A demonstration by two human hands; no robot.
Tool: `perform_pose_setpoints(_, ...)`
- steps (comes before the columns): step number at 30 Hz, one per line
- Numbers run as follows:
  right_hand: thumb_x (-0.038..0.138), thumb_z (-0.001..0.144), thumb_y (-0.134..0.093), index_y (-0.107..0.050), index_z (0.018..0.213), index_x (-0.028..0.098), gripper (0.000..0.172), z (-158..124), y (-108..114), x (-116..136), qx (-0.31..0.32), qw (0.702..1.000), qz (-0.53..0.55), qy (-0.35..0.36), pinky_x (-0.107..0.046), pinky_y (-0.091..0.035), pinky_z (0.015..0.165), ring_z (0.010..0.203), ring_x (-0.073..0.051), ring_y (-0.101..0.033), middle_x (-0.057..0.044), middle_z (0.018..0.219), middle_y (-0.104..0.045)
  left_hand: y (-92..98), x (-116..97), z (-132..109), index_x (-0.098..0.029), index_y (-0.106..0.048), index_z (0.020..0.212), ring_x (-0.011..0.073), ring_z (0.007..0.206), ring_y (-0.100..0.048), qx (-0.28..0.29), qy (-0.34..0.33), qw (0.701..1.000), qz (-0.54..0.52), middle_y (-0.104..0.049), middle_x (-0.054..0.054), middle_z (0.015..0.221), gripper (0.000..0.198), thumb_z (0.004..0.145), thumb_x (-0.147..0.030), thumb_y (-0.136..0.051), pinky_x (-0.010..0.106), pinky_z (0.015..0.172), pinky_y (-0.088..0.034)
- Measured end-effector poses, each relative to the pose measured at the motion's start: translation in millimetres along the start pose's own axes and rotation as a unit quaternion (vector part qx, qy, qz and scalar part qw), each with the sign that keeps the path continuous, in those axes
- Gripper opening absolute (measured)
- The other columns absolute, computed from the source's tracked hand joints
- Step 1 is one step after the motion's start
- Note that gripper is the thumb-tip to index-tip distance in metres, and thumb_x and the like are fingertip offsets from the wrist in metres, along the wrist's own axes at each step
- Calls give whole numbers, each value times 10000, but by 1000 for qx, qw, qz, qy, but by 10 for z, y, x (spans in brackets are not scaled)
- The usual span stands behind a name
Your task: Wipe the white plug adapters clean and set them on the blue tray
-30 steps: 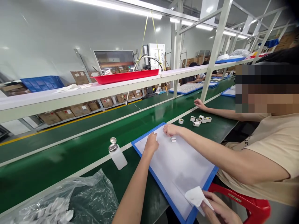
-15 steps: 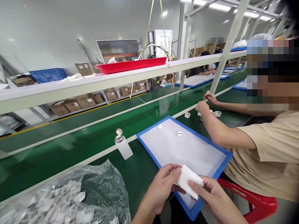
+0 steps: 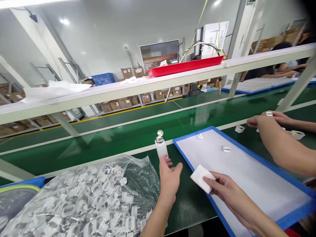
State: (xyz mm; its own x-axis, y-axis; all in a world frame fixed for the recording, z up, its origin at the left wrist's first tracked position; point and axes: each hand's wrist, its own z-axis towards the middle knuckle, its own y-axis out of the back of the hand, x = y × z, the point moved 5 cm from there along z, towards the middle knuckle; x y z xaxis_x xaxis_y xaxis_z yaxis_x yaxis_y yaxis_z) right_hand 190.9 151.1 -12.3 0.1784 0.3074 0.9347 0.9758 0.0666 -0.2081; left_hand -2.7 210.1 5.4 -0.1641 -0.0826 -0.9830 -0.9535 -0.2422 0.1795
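Note:
My right hand pinches a folded white cloth over the near left edge of a blue-framed tray. My left hand, fingers apart and slightly blurred, is just in front of a white pump bottle with a metal top and its lid up. Whether the fingertips touch the bottle I cannot tell. Two small white plastic parts lie on the tray, one near its far corner and another nearer the middle.
A clear plastic bag full of white plastic parts lies at the left. At the right, a co-worker's arms reach over the bench near small white cups. A shelf with a red tray crosses above the green bench.
My left hand has let go of the cloth and moved toward the bottle, its fingers opening. The cloth stays in my right hand. The view has turned left.

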Motion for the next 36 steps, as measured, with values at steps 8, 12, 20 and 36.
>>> perform_pose_setpoints(8,323,979,-652,-675,1129,136,240,928,-326,466,6,999,16,32,-372,-544,880,968,-190,-649,-79,1126,-672,111,136,1040,-196,-501,1251,277,1155,-639,-127,-33,984,122,-652,114,1236,716,637,-203,-869,355,940,-505)
perform_pose_setpoints(12,351,991,-643,-624,1231,163,305,1243,-450,582,-1,998,41,40,-419,-569,887,1036,-215,-655,-89,1229,-635,52,56,1141,-201,-586,1045,222,910,-705,-77,-77,977,184,-712,44,991,441,659,-141,-791,287,739,-519)
perform_pose_setpoints(20,355,987,-648,-609,1256,158,335,1312,-474,571,18,991,131,26,-409,-582,857,1018,-215,-659,-91,1224,-632,81,-372,915,-212,-584,1049,275,1057,-639,-15,-179,907,381,-669,74,1099,493,608,-101,-774,339,876,-468)
perform_pose_setpoints(36,353,988,-647,-615,1248,164,323,1160,-531,520,15,959,274,75,-417,-574,877,1038,-218,-653,-91,1240,-628,-21,-791,612,-189,-526,1098,297,1043,-549,-44,-291,753,589,-609,92,1091,403,726,-44,-587,406,907,-366)
